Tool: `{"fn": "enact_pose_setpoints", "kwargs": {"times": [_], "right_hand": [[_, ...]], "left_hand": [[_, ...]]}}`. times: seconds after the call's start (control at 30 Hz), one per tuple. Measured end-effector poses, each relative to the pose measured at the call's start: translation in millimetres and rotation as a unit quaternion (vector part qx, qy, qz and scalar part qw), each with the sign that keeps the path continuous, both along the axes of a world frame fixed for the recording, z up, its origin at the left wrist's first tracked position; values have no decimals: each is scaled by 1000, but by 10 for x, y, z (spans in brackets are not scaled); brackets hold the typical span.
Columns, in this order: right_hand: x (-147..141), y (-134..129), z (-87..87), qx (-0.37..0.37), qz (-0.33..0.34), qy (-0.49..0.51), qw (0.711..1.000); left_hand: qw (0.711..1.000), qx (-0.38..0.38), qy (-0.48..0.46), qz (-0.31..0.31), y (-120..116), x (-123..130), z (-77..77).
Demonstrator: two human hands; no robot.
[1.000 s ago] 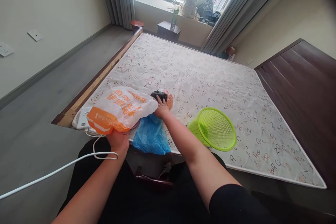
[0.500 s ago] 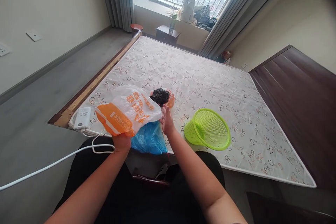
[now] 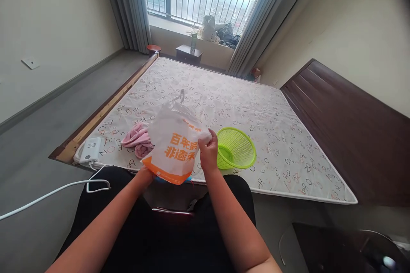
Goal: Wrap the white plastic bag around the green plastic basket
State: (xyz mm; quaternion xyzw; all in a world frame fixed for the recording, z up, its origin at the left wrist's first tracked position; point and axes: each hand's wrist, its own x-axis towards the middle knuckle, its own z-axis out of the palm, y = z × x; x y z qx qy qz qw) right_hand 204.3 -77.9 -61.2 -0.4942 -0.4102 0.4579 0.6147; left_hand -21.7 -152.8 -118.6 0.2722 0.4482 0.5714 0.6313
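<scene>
The person is holding the white-and-orange plastic bag (image 3: 175,149) upright over the mattress (image 3: 224,102) edge, left hand (image 3: 144,175) gripping its bottom, right hand (image 3: 207,150) pinching its side beside the green basket (image 3: 235,149), apparently working it open.

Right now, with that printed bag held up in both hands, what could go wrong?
The plastic bag hangs between the left hand and right hand, hiding what lies behind it on the mattress. The green basket lies tipped beside the right hand and might get knocked. The white cable trails at the left, a possible snag.

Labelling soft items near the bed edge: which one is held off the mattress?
The white-and-orange plastic bag, gripped by both the left hand and right hand. The pink cloth lies on the mattress, untouched.
</scene>
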Motion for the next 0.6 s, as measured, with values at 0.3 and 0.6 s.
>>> {"fn": "enact_pose_setpoints", "kwargs": {"times": [0.3,0.6], "right_hand": [[583,-520,124,54,-61,-205,975],[1602,-612,380,-27,-4,-125,992]], "left_hand": [[989,-49,-131,-43,-333,142,408],[995,-63,-70,42,-444,297,541]]}}
